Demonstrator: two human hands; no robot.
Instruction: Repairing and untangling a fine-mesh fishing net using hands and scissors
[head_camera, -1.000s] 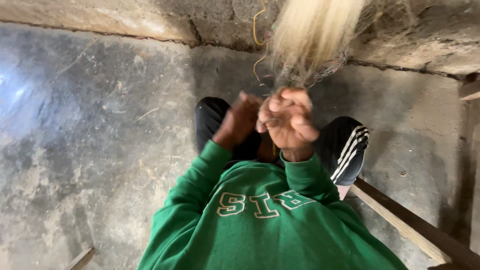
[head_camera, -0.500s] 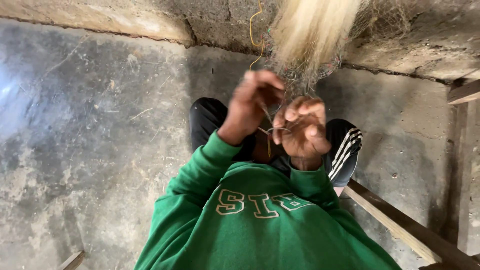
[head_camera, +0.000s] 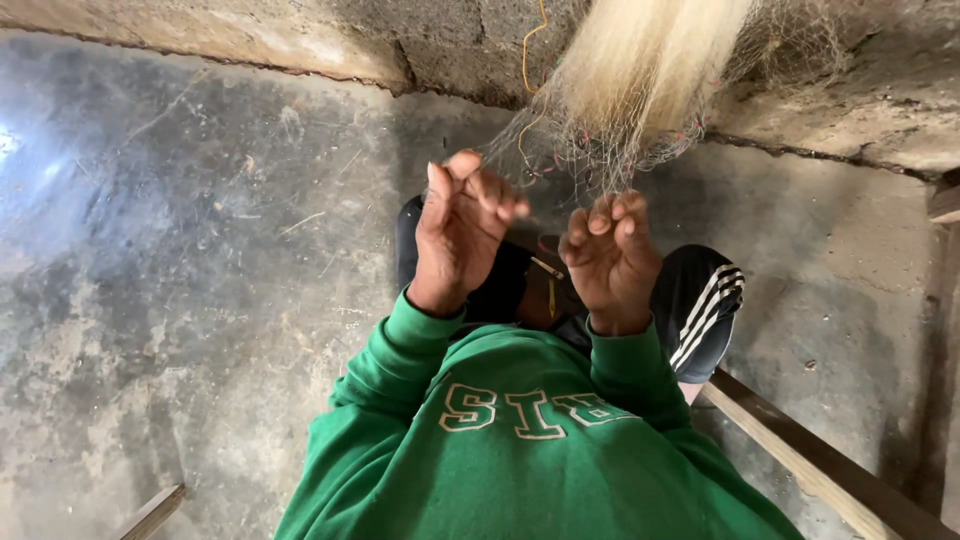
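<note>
Because the fine fishing net (head_camera: 600, 150) hangs from above, just past the fingertips, both hands are raised in front of the chest with the fingers curled up toward it. The left hand (head_camera: 462, 228) stands upright, its fingers bent over and bunched at the top, where they seem to pinch thin strands of mesh; the grip is nearly closed, though the threads are too fine to see exactly between the fingertips. The right hand (head_camera: 612, 262), just beside it and a little lower, has its fingers hooked inward in a loose claw, also in among the trailing mesh, and I cannot tell for certain whether it pinches a strand or only touches it. Held apart like this, the two hands appear to spread a small patch of netting taut between them, so single meshes can be picked out.

Above and beyond the right hand a thick pale bundle of fibres (head_camera: 650, 60) hangs down with the net, against a rough concrete wall (head_camera: 300, 40). A yellow cord (head_camera: 527, 50) dangles above the left hand. Below the hands lie the green sweatshirt sleeves (head_camera: 400, 350) and dark trousers with white stripes (head_camera: 705, 310). A wooden plank (head_camera: 800, 450) runs off below the right hand over the concrete floor (head_camera: 150, 250).
</note>
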